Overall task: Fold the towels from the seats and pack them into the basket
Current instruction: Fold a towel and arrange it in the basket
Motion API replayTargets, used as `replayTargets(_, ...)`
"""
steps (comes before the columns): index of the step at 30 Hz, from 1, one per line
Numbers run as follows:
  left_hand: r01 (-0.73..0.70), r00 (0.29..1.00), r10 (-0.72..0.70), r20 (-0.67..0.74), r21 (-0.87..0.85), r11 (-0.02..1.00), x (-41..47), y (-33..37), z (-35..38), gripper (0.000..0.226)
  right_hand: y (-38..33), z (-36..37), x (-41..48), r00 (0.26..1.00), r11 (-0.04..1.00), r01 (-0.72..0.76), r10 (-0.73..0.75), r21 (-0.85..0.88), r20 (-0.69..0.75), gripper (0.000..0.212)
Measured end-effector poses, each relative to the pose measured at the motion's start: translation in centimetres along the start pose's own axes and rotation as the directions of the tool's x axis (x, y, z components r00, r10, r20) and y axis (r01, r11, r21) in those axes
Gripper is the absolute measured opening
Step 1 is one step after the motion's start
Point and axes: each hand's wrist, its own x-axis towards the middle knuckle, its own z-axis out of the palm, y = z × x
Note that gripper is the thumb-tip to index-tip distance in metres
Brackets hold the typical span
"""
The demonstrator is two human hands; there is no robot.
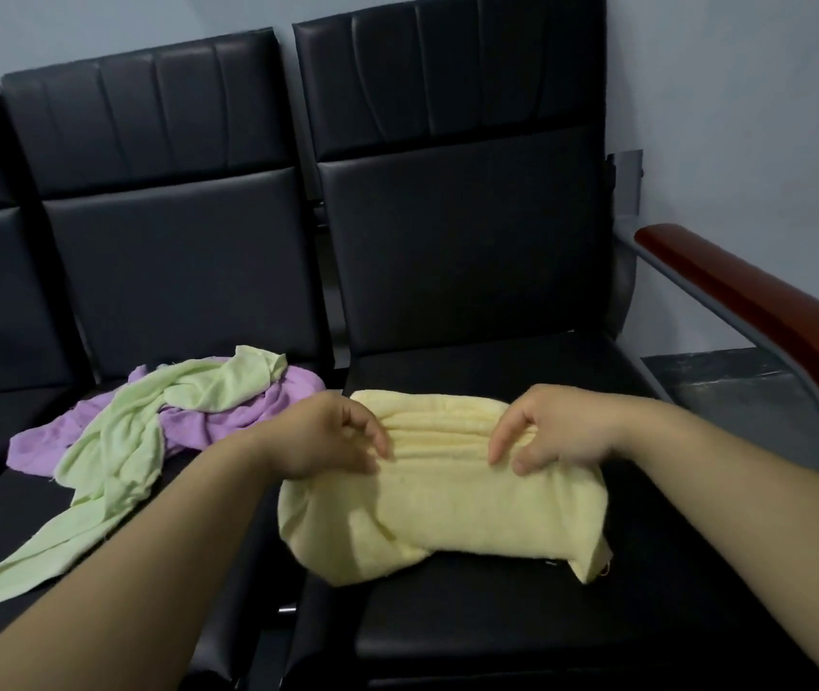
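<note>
The yellow towel lies part-folded on the cushion of the right-end seat. Its near edge is uneven: the left end bulges toward the seat front and the near right corner hangs loose. Both forearms reach in from the near side. The left hand has its fingers curled onto the towel's left end, and the right hand pinches the gathered ridge that runs across the far half; both are closed on the cloth, though motion blur hides the exact finger placement. The step in hand appears to be the cross-fold. To do it well, draw the ridge flat before bringing it over, align the far edge with the near edge, and tuck in the left bulge so the layers stack square. Press along the crease with flat fingers before lifting. On the middle seat, a green towel lies crumpled across a purple towel; both remain unfolded. The basket is not in view. A wooden armrest bounds the right side.
</note>
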Motion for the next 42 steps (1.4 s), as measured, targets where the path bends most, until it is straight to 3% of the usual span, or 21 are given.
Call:
replayTargets(4, 0.057, 0.956, 0.002, -0.295, 0.194, 0.979, 4.0, 2.3, -7.1, 0.022, -2.3, -7.5, 4.6, 0.943, 0.997, 0.011, -0.038, -0.082, -0.33, 0.042)
replayTargets(8, 0.018, 0.786, 0.19, -0.588, 0.329, 0.944, 4.6, 10.5, -18.5, 0.018, -9.1, -19.8, 3.8, 0.678, 0.965, 0.015, -0.203, -0.263, -0.707, 0.049)
replayTargets(12, 0.003, 0.607, 0.372, -0.702, 0.47, 0.883, 1.4, 16.9, -24.8, 0.016, -14.1, -26.1, -0.8, 0.471, 0.923, 0.026, -0.349, -0.383, -0.81, 0.038)
replayTargets(15, 0.003, 0.595, 0.439, -0.673, 0.548, 0.836, -1.5, 18.8, -24.9, 0.015, -14.7, -25.9, -3.6, 0.42, 0.908, 0.063, -0.401, -0.415, -0.814, 0.035)
replayTargets(17, 0.0, 0.628, 0.454, -0.633, 0.582, 0.813, -3.2, 19.0, -23.3, 0.017, -14.2, -24.2, -4.9, 0.449, 0.908, 0.084, -0.402, -0.41, -0.798, 0.033)
replayTargets(20, -0.037, 0.756, 0.358, -0.549, 0.51, 0.859, -5.3, 17.8, -19.7, 0.017, -12.9, -20.4, -6.8, 0.618, 0.935, 0.135, -0.338, -0.328, -0.71, 0.039)
replayTargets(23, -0.04, 0.93, 0.176, -0.323, 0.388, 0.921, -7.2, 15.3, -15.1, 0.016, -11.4, -15.8, -8.8, 0.875, 0.966, 0.141, -0.224, -0.216, -0.429, 0.031)
replayTargets(25, -0.012, 0.992, 0.048, -0.115, 0.295, 0.955, -8.4, 13.7, -11.9, 0.014, -10.3, -12.8, -9.7, 0.973, 0.987, 0.074, -0.102, -0.141, -0.205, 0.023)
replayTargets(28, 0.02, 0.984, -0.051, 0.171, 0.178, 0.984, -9.3, 11.4, -8.1, 0.014, -8.5, -9.0, -9.8, 0.993, 0.998, -0.06, 0.058, 0.014, 0.1, 0.022)
replayTargets(32, 0.02, 0.941, -0.047, 0.335, 0.085, 0.996, -8.0, 7.9, -3.5, 0.02, -5.6, -5.2, -8.0, 0.944, 0.982, -0.154, 0.114, 0.111, 0.308, 0.021)
replayTargets(35, 0.021, 0.945, -0.038, 0.324, 0.058, 0.998, -5.5, 4.4, -0.1, 0.022, -2.9, -2.0, -5.6, 0.955, 0.983, -0.162, 0.132, 0.091, 0.265, 0.024)
replayTargets(38, 0.027, 0.991, -0.036, 0.128, 0.07, 0.997, -2.8, 0.6, 3.1, 0.023, 0.3, 1.5, -2.6, 0.989, 0.981, -0.145, 0.143, 0.13, 0.023, 0.026)
replayTargets(42, 0.034, 0.998, -0.029, -0.057, 0.083, 0.996, 0.5, -2.0, 6.6, 0.025, 3.9, 4.7, 1.1, 0.953, 0.987, -0.104, 0.134, 0.122, -0.271, 0.029)
